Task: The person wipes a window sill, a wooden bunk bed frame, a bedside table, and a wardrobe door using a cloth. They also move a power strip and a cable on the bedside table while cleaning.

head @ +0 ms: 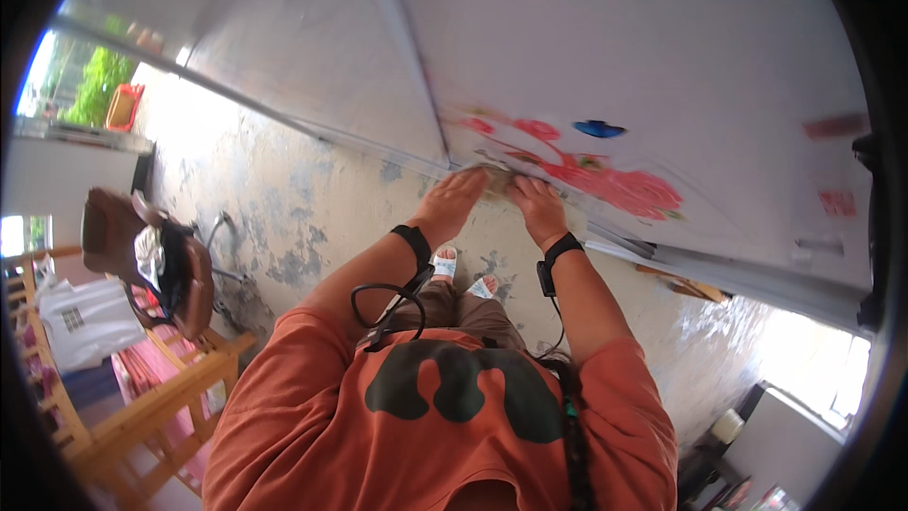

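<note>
My left hand [452,203] and my right hand [539,206] are stretched forward, side by side, at the lower part of a white panel [638,35] with a glossy surface. A greyish-brown cloth [499,182] lies between them, touched by the fingers of both hands. Whether the fingers grip it or press it flat cannot be told. Pink painted flowers [624,188] and a blue butterfly shape [599,129] decorate the panel just right of the hands. Each wrist wears a black strap with a cable.
A brown office chair [198,277] with clothes on it stands at the left. Below it is a wooden bed frame [163,404] holding a white bag [89,323]. Worn, patchy floor [305,206] lies around my sandals. Dark items [709,461] stand at the lower right, near a bright window.
</note>
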Available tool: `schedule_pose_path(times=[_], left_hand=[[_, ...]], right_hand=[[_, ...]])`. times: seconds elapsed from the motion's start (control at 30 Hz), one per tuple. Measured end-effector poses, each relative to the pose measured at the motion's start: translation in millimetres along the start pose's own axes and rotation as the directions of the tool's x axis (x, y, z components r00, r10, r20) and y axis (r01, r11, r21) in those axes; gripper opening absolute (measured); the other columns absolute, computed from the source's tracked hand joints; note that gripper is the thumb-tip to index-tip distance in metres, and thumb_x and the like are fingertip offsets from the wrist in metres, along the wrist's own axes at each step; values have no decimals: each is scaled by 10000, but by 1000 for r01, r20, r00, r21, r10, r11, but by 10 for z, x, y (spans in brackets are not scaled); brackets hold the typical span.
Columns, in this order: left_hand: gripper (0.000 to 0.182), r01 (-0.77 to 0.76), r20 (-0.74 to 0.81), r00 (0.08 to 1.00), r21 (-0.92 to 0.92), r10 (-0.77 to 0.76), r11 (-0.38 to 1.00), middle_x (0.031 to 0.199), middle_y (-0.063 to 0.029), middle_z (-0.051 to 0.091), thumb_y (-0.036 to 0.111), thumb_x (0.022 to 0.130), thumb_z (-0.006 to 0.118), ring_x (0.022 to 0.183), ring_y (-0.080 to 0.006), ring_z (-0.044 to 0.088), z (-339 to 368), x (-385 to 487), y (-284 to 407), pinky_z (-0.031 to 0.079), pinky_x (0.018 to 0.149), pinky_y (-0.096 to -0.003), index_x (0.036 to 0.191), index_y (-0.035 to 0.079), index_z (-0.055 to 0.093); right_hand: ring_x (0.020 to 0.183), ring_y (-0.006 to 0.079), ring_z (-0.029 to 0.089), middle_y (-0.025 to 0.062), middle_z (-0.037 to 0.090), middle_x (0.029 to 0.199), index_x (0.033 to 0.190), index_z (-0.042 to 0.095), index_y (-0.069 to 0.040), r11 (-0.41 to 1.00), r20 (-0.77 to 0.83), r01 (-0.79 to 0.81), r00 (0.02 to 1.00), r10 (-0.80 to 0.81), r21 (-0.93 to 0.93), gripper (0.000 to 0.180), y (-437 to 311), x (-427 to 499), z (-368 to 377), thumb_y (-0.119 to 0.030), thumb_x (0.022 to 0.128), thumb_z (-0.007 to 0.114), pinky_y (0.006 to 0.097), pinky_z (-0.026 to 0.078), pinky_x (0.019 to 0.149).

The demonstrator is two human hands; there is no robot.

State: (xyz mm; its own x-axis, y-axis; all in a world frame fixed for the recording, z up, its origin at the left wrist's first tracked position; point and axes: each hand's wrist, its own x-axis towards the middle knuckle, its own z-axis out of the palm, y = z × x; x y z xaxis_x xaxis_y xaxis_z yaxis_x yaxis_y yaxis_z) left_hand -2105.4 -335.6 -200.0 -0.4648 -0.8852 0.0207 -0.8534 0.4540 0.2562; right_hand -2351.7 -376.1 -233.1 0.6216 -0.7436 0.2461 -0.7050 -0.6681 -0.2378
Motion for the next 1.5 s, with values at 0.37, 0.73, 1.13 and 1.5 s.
schedule_pose_path(times=[0.37, 0.73, 1.13, 1.5], left_hand=[[648, 476, 179, 874, -500, -451, 723, 1473, -233, 491, 140, 842, 705, 1383, -405, 444, 732, -1023, -372, 383, 1157, -437, 1435, -9, 491], [525, 682, 216, 679, -539, -702, 494, 1371, -231, 569, 172, 891, 693, 1280, -405, 530, 1153, -1556, -177, 446, 1070, -444, 1361, -7, 545], [442, 581, 109, 740, -602, -664, 548, 1307, -188, 609, 175, 892, 705, 1216, -384, 570, 1649, -998, 1091, 472, 1024, -441, 1290, 24, 588], [463, 619, 237, 761, -543, -603, 567, 1307, -192, 603, 190, 888, 702, 1225, -379, 567, 1996, -1194, 1608, 468, 1039, -436, 1298, 10, 584]], right_hand=[[1153, 376, 608, 177, 649, 1253, 1227, 668, -73, 668, 227, -665, 745, 628, 334, 356, -35, -8, 777, -97, 878, 603, 446, 496, 974], [1147, 246, 557, -19, 567, 1315, 1286, 612, -200, 995, 136, 96, 987, -91, -26, 432, -117, 351, 1822, -83, 870, 595, 413, 517, 891], [1161, 293, 545, 40, 535, 1399, 1369, 580, -180, 998, 271, 39, 962, -24, -51, 525, 1129, -1248, 1044, -17, 871, 564, 434, 506, 943], [1109, 448, 632, 213, 643, 1266, 1294, 631, -119, 526, 504, -634, 238, 830, -567, 344, 2271, -3584, 61, -194, 969, 543, 499, 532, 925]])
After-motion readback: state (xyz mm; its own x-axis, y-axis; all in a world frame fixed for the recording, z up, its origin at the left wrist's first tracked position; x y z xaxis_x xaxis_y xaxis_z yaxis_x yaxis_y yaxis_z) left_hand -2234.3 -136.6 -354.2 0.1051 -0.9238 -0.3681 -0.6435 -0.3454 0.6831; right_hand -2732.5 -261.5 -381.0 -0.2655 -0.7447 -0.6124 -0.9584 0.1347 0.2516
